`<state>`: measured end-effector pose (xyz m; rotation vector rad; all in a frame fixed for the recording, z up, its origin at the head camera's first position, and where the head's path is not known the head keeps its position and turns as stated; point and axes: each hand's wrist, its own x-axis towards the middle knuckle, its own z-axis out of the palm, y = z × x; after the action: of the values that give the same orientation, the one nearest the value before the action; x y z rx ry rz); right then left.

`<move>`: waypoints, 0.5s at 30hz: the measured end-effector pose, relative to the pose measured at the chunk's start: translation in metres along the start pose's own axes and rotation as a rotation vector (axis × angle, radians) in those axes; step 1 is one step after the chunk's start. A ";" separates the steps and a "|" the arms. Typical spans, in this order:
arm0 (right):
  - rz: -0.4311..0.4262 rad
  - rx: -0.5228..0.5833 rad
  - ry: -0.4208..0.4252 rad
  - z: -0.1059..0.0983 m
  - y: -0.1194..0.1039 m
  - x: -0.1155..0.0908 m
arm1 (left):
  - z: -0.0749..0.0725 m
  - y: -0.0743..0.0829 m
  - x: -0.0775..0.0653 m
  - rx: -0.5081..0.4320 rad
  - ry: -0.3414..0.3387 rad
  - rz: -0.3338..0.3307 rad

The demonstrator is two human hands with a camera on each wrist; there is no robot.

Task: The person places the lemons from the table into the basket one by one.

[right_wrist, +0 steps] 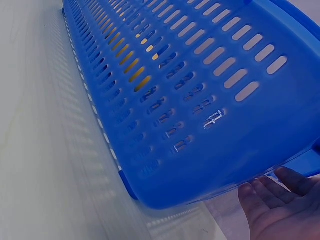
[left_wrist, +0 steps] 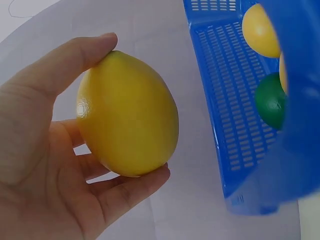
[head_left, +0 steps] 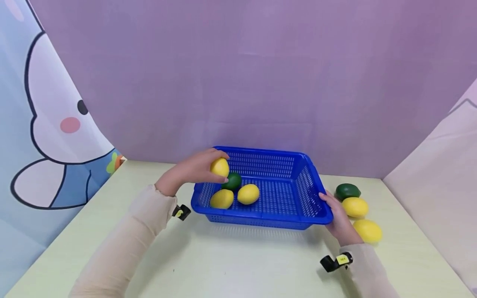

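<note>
In my left hand I grip a yellow lemon, thumb on one side and fingers on the other, above the left end of a blue plastic basket. The left wrist view shows this lemon large between thumb and fingers, with the basket beside it. Inside the basket's left part lie two lemons, one at the front and one beside it, and a dark green fruit. My right hand holds the basket's right end at the rim; the right wrist view shows its fingers under the edge.
On the table right of the basket sit another dark green fruit and two more lemons, one behind and one nearer, close to my right wrist. A purple cloth backdrop stands behind the basket.
</note>
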<state>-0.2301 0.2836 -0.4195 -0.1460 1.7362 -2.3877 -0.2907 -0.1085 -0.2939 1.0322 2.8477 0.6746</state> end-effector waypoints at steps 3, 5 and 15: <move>-0.008 0.012 -0.010 0.000 -0.001 0.000 | -0.001 0.005 0.007 0.012 -0.014 -0.004; -0.005 0.006 -0.004 0.000 -0.001 0.000 | -0.002 0.007 0.011 0.020 -0.024 -0.009; 0.007 -0.018 0.016 0.001 -0.001 0.000 | 0.002 0.009 0.030 0.033 -0.055 0.003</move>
<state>-0.2300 0.2826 -0.4186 -0.1241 1.7628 -2.3751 -0.3084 -0.0824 -0.2890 1.0435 2.8198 0.5914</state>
